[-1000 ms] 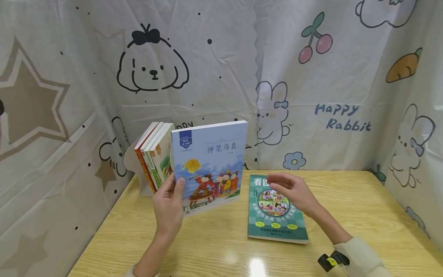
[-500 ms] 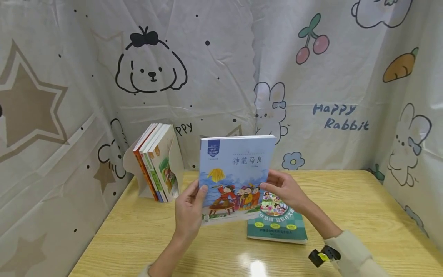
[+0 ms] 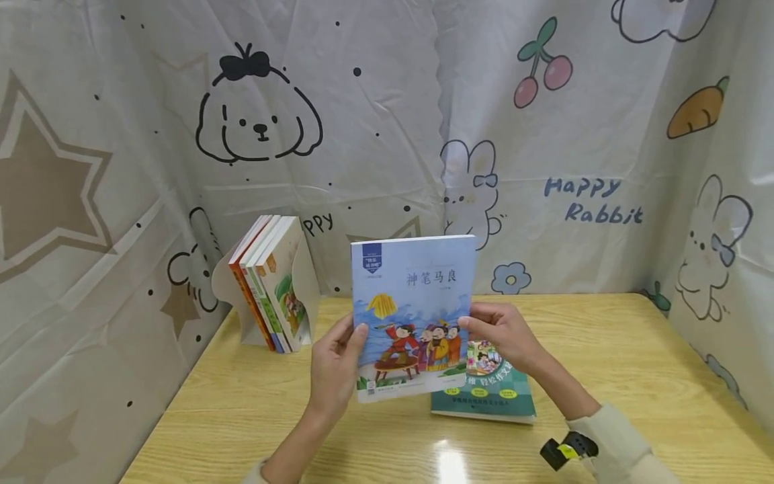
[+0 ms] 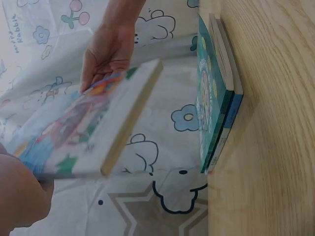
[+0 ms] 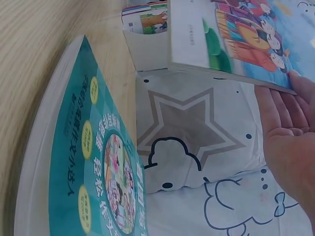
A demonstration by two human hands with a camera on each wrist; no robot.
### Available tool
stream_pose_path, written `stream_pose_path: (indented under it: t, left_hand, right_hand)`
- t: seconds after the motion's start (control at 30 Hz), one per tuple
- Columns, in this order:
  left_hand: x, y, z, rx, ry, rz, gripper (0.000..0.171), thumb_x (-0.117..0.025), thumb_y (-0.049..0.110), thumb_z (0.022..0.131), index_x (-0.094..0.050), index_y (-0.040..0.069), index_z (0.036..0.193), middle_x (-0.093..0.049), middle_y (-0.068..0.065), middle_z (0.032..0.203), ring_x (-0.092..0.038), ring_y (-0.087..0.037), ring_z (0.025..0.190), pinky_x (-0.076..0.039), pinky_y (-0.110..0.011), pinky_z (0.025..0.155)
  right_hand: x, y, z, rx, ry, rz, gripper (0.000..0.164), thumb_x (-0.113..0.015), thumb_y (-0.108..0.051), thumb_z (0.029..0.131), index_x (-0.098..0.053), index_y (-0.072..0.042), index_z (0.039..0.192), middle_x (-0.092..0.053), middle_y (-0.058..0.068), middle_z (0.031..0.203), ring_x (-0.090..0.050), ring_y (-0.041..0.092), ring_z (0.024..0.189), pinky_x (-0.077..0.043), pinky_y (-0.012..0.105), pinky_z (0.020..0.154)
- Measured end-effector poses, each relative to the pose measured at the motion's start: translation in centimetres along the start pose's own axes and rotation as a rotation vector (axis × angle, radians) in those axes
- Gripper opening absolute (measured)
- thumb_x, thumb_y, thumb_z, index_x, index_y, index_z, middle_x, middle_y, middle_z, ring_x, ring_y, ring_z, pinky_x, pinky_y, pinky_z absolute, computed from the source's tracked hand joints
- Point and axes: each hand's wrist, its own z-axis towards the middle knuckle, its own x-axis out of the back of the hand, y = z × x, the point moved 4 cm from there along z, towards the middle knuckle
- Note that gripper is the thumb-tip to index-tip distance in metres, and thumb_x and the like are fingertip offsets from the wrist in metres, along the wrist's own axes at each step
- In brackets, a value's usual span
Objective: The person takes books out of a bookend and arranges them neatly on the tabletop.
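A blue picture book [image 3: 414,316] with a painted cover is held up above the table, cover facing the head camera. My left hand [image 3: 335,366] grips its left edge, thumb on the front cover and fingers behind. On the opposite edge, my right hand [image 3: 508,336] pinches it the same way. Below and behind it, a green book [image 3: 484,407] lies flat on the table, partly covered by the blue book in the head view. The left wrist view shows this green book [image 4: 209,93] on top of another book [image 4: 234,110].
At the table's left back, several books [image 3: 272,289] stand leaning in a white bookend [image 3: 230,289]. The wooden table [image 3: 242,417] ends at a printed cloth [image 3: 375,168] at the back. A black band [image 3: 568,449] is on the right wrist.
The blue book has moved right, away from the standing books, and turned to face the camera more squarely. My right hand, free at first, has taken hold of its right edge.
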Motion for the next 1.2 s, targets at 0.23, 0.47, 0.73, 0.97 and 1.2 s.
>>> stream_pose_path:
  t: [0.23, 0.47, 0.73, 0.97, 1.2]
  left_hand:
    - [0.2, -0.9, 0.5, 0.075, -0.028, 0.028, 0.032, -0.057, 0.024, 0.092, -0.061, 0.005, 0.117, -0.065, -0.01, 0.102, -0.064, -0.022, 0.085, -0.053, -0.033, 0.072]
    - [2.0, -0.6, 1.1, 0.035, -0.03, 0.07, 0.026, -0.051, 0.008, 0.095, -0.058, -0.007, 0.115, -0.062, -0.021, 0.107, -0.061, -0.03, 0.097, -0.049, -0.031, 0.081]
    - [5.3, -2.0, 1.7, -0.02, 0.027, 0.168, 0.026, -0.051, 0.009, 0.095, -0.058, -0.007, 0.113, -0.062, -0.021, 0.106, -0.063, -0.024, 0.095, -0.049, -0.028, 0.08]
    - [5.9, -2.5, 1.8, -0.034, 0.039, 0.176, 0.023, -0.052, 0.009, 0.094, -0.06, -0.004, 0.112, -0.064, -0.018, 0.105, -0.063, -0.023, 0.094, -0.05, -0.028, 0.08]
    - [5.7, 0.1, 1.7, -0.002, 0.059, 0.172, 0.023, -0.05, 0.002, 0.094, -0.057, -0.012, 0.11, -0.061, -0.026, 0.104, -0.061, -0.031, 0.095, -0.049, -0.03, 0.081]
  right_hand:
    - [1.2, 1.5, -0.3, -0.011, 0.002, 0.04, 0.029, -0.052, -0.01, 0.094, -0.059, -0.002, 0.121, -0.064, 0.015, 0.108, -0.063, 0.028, 0.089, -0.053, 0.04, 0.072]
    - [3.0, 2.9, -1.4, -0.069, 0.107, -0.001, 0.032, -0.056, -0.017, 0.093, -0.06, 0.005, 0.116, -0.06, 0.02, 0.109, -0.063, 0.022, 0.087, -0.054, 0.038, 0.069]
    - [4.4, 4.5, -2.5, -0.191, 0.11, 0.086, 0.041, -0.057, -0.02, 0.092, -0.054, 0.009, 0.121, -0.063, 0.019, 0.103, -0.065, 0.028, 0.085, -0.054, 0.04, 0.07]
    - [5.5, 5.9, -3.4, -0.365, 0.168, 0.11, 0.046, -0.06, -0.021, 0.091, -0.052, 0.015, 0.119, -0.062, 0.02, 0.102, -0.065, 0.024, 0.083, -0.054, 0.038, 0.071]
    - [6.1, 7.0, -4.3, -0.505, 0.196, 0.121, 0.048, -0.057, -0.02, 0.092, -0.048, 0.017, 0.122, -0.063, 0.02, 0.101, -0.064, 0.023, 0.085, -0.053, 0.036, 0.073]
